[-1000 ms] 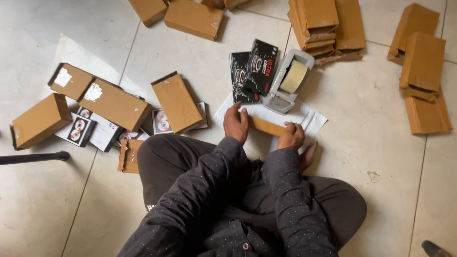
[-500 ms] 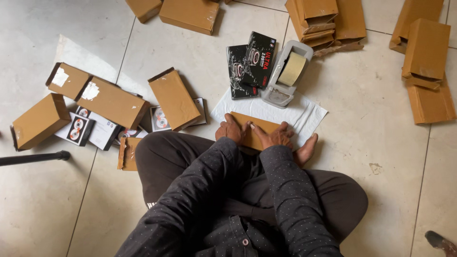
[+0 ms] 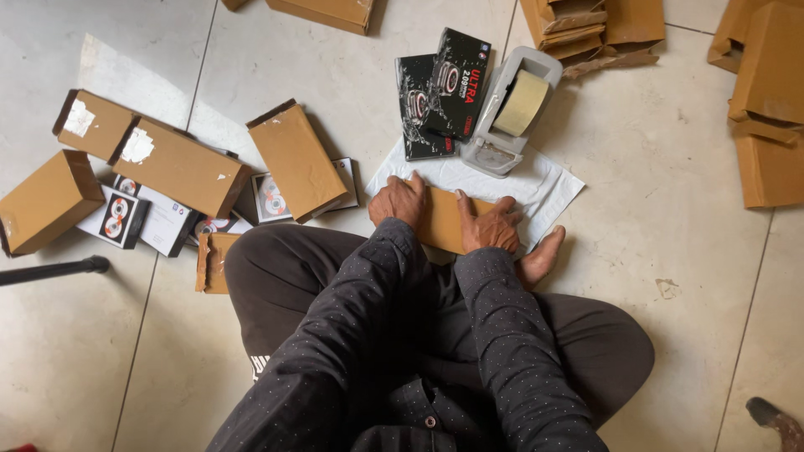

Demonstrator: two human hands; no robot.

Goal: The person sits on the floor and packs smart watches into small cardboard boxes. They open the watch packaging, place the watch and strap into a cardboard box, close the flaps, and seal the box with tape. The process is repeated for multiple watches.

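Observation:
I sit cross-legged on a tiled floor. A flat brown cardboard box lies on a white sheet just in front of my legs. My left hand presses on its left end and my right hand lies flat on its right half. A grey tape dispenser with a tan roll stands just beyond the sheet. Two black product boxes lie next to it on the left.
Several closed brown boxes and small printed cartons lie scattered at the left. Stacks of flat cardboard sit at the top and right. A dark rod lies at the far left. My bare foot rests beside the sheet.
Both hands moved from gripping the box's ends to lying flat on top of it, and the box has come closer to my legs.

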